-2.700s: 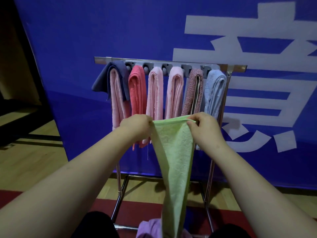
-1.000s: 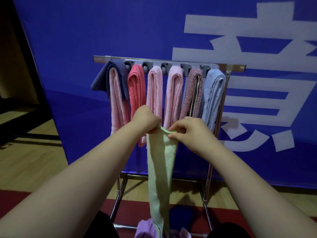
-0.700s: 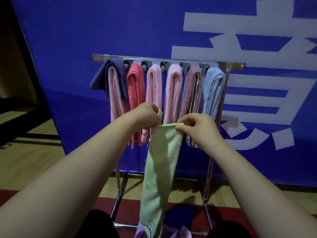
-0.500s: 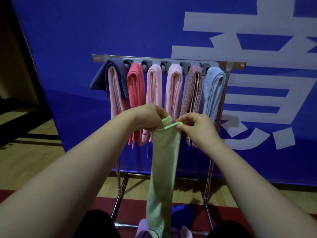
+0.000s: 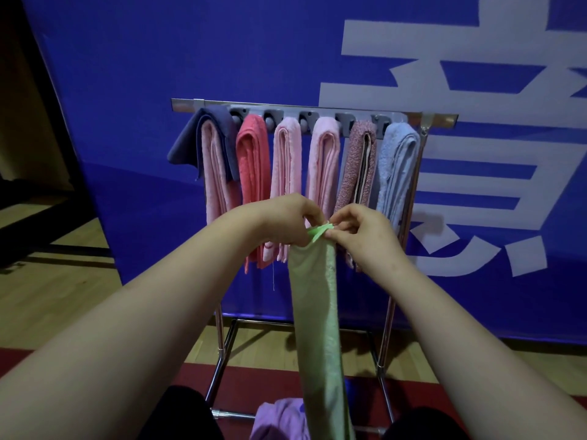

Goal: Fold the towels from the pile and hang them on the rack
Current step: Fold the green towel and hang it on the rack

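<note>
While the green towel (image 5: 317,319) hangs narrow before the rack (image 5: 311,107), the left hand (image 5: 282,222) and right hand (image 5: 362,233) pinch its top edge together, fingers closed on cloth.

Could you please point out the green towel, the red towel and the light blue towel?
green towel (image 5: 317,312): head view, hanging strip.
red towel (image 5: 253,160): head view, upper fold.
light blue towel (image 5: 397,166): head view, upper half.
</note>
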Demonstrator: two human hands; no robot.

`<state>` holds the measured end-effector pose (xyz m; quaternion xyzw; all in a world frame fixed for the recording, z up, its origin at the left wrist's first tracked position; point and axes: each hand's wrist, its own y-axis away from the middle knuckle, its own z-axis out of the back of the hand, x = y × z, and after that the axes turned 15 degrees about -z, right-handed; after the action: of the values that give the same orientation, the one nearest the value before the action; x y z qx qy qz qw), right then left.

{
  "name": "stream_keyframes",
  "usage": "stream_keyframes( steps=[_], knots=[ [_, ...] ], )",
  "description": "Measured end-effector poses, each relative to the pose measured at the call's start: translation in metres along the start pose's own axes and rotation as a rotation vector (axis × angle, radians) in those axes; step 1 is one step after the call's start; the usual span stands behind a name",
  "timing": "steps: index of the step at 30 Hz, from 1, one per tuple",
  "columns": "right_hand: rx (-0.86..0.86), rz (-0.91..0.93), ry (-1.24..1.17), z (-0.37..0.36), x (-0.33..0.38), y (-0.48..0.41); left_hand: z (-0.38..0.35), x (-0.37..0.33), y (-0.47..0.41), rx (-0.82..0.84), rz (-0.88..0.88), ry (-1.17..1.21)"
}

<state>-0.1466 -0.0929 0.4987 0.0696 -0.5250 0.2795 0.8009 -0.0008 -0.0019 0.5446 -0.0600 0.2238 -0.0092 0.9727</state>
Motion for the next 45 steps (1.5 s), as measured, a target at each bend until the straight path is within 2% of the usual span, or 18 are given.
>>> stream_keyframes(
  steps=[4, 9, 19, 28, 30, 34, 37, 41, 45],
  knots=[
    [0.067, -0.01, -0.046, 0.0, 0.003, 0.005, 0.003, 0.0, -0.003, 0.015, -0.037, -0.136],
    [0.12, 0.013, 0.017, 0.003, 0.006, 0.008, 0.004, -0.001, -0.002, 0.069, -0.035, -0.177],
    [0.26, -0.025, 0.128, 0.011, 0.011, 0.011, 0.004, 0.004, 0.0, 0.138, -0.043, -0.086],
    [0.244, -0.009, 0.181, 0.005, 0.002, 0.004, 0.002, 0.003, 0.002, 0.123, -0.087, 0.028],
    [0.217, 0.001, 0.171, 0.003, -0.001, 0.001, 0.0, 0.005, 0.002, 0.091, -0.075, 0.051],
    [0.115, 0.055, 0.232, 0.004, -0.007, -0.004, -0.004, 0.006, 0.007, 0.016, -0.039, 0.245],
    [0.13, 0.016, 0.153, 0.009, -0.008, -0.005, -0.008, 0.009, 0.007, 0.033, -0.004, 0.158],
    [0.132, 0.019, 0.119, 0.011, -0.008, -0.004, -0.018, 0.023, 0.004, -0.123, 0.045, 0.091],
    [0.027, 0.053, 0.081, 0.01, -0.013, -0.011, -0.019, 0.032, 0.004, -0.277, 0.034, 0.286]
  ],
)
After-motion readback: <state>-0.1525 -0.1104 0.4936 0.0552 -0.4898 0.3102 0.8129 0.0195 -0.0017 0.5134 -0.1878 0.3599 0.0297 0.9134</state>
